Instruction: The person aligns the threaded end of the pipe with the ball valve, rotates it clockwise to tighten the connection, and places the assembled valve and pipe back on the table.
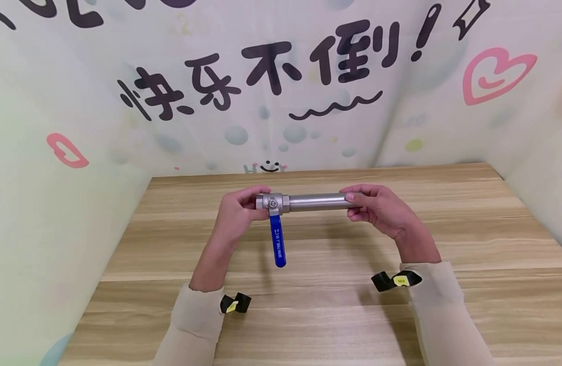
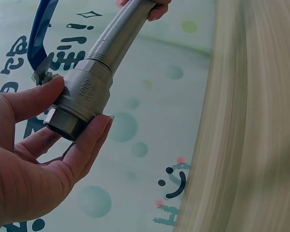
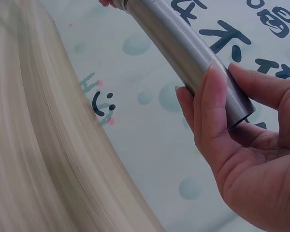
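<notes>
A metal ball valve (image 1: 273, 203) with a blue lever handle (image 1: 278, 241) is joined to a straight steel pipe (image 1: 315, 202). Together they are held up level over the table, the lever pointing toward me. My left hand (image 1: 237, 211) grips the valve's body by its free end, thumb on one side and fingers on the other. In the left wrist view the valve's hexagonal open end (image 2: 65, 123) faces out past the fingers. At the pipe's far end, my right hand (image 1: 381, 208) pinches the tube between thumb and fingers. Threads (image 2: 100, 59) show where the pipe meets the valve.
A wood-grain table (image 1: 326, 315) lies under both hands. Behind it hangs a white backdrop (image 1: 262, 142) with dark lettering, hearts and dots. Black straps with yellow tags (image 1: 401, 280) sit at both cuffs of the beige sleeves (image 1: 438, 305).
</notes>
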`<control>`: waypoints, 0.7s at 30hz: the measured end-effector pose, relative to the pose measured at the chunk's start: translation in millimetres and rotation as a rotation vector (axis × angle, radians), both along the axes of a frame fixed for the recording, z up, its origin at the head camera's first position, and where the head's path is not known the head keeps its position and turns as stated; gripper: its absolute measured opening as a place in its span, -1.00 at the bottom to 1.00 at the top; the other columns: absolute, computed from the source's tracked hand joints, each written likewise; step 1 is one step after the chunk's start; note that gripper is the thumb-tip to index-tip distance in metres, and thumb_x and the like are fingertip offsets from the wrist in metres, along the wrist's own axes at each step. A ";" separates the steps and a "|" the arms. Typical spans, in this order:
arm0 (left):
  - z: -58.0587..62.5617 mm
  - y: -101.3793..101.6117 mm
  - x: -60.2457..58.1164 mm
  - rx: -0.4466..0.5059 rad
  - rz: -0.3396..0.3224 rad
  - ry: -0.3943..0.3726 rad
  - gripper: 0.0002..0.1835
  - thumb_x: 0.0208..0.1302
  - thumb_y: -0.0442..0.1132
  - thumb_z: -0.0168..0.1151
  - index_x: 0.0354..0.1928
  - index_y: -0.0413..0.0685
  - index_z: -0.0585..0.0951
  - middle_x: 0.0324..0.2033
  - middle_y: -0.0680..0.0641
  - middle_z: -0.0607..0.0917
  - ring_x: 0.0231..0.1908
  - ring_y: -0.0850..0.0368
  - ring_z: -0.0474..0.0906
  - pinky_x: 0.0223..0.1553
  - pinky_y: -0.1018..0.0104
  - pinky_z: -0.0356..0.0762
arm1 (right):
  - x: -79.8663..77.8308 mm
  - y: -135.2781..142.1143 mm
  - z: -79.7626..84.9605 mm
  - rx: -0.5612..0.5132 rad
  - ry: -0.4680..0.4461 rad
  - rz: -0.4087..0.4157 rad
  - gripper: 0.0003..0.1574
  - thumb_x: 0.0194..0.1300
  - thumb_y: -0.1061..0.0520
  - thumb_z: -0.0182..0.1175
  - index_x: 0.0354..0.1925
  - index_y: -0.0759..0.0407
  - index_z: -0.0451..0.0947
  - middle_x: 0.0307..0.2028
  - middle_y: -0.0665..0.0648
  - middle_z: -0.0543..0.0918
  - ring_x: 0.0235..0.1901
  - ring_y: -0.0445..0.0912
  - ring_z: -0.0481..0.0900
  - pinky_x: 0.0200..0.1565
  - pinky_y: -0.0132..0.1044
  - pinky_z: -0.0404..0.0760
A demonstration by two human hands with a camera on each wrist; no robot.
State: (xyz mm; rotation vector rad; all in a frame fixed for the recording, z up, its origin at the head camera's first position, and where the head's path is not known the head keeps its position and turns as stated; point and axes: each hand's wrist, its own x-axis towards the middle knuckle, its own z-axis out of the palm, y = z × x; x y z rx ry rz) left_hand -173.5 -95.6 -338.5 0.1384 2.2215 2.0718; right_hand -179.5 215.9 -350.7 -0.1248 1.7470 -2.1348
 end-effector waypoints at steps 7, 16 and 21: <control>1.0 0.2 0.6 -0.015 0.008 -0.009 -0.48 -0.07 -0.69 0.29 0.04 -0.33 0.62 -0.09 -0.23 0.59 -0.16 0.03 0.52 -0.21 0.38 0.58 | 0.6 1.1 0.1 -0.030 0.025 0.013 -0.78 0.30 0.35 0.18 -0.15 0.12 0.65 -0.36 0.14 0.58 -0.49 -0.16 0.64 -0.36 -0.40 0.66; 1.0 -0.3 0.1 -0.018 0.015 0.008 -0.49 -0.08 -0.69 0.29 0.02 -0.32 0.64 -0.12 -0.22 0.60 -0.19 0.04 0.52 -0.23 0.39 0.59 | 0.7 2.1 1.0 -0.033 0.047 0.036 -0.61 0.21 0.50 0.16 -0.12 0.10 0.64 -0.27 0.17 0.57 -0.44 -0.15 0.64 -0.31 -0.38 0.67; 1.2 0.0 0.1 -0.006 0.014 -0.001 -0.48 -0.09 -0.70 0.29 0.03 -0.33 0.63 -0.13 -0.21 0.60 -0.20 0.05 0.53 -0.23 0.38 0.59 | 0.5 2.2 1.0 -0.037 0.037 0.030 -0.63 0.22 0.48 0.17 -0.12 0.11 0.65 -0.23 0.20 0.56 -0.43 -0.13 0.67 -0.28 -0.36 0.68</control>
